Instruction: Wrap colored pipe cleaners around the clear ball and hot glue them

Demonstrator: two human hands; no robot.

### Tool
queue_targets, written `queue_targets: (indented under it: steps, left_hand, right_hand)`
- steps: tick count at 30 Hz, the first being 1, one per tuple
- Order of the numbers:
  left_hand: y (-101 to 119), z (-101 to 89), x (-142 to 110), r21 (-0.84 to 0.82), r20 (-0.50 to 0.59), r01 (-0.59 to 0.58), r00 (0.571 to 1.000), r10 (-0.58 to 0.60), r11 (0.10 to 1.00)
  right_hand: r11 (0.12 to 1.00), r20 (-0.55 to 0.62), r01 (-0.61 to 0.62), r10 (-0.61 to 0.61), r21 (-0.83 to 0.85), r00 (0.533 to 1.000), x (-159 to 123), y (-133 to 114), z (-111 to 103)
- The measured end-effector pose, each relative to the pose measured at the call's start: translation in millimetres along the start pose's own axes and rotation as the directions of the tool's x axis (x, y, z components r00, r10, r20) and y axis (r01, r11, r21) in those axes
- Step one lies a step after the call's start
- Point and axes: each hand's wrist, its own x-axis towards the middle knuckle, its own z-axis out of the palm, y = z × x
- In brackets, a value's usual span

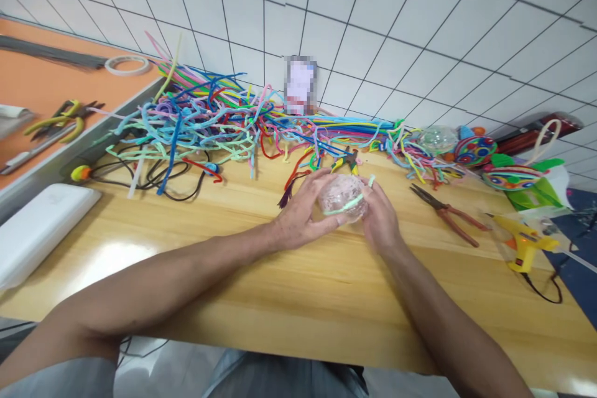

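A clear, see-through ball (342,191) is held between my two hands above the wooden table (280,298). Around its lower side runs a pale green pipe cleaner (353,203), and its tip sticks up by my right fingers. My left hand (305,211) curves round the ball's left side, thumb along the bottom. On the other side my right hand (381,214) grips the ball and the pipe cleaner's end; some of its fingers are hidden. Just behind the ball lie small yellow-handled pliers (347,161), partly covered by it.
Tangled pipe cleaners (200,118) line the wall. At right lie long-nose pliers (448,214), a yellow glue gun (525,242) and decorated balls (476,150). A white box (46,230) stands left, near black cable (153,180). A phone (300,84) leans on the tiles.
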Motion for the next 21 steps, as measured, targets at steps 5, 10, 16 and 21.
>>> queue_targets:
  steps: [5,10,16,21]
  left_hand:
    - [-4.9,-4.5,2.2,-0.126,0.173,0.091,0.983,-0.068,0.988]
    - [-2.8,-10.2,8.0,-0.22,0.233,0.17,0.965,-0.118,0.961]
    - [-4.2,-11.4,8.0,-0.236,0.271,0.316,0.93,-0.25,0.919]
    - [-5.3,-7.3,5.9,-0.254,0.254,0.373,0.916,-0.31,0.893]
  right_hand:
    - [0.984,0.113,0.08,-0.062,-0.157,0.992,-6.9,0.8,-3.0]
    - [0.965,0.147,0.14,-0.109,-0.223,0.983,-12.6,-12.4,0.5]
    - [0.945,0.226,0.184,-0.124,-0.269,0.966,-15.8,-19.4,4.4]
    - [0.94,0.278,0.191,-0.111,-0.282,0.954,-15.8,-17.9,2.9]
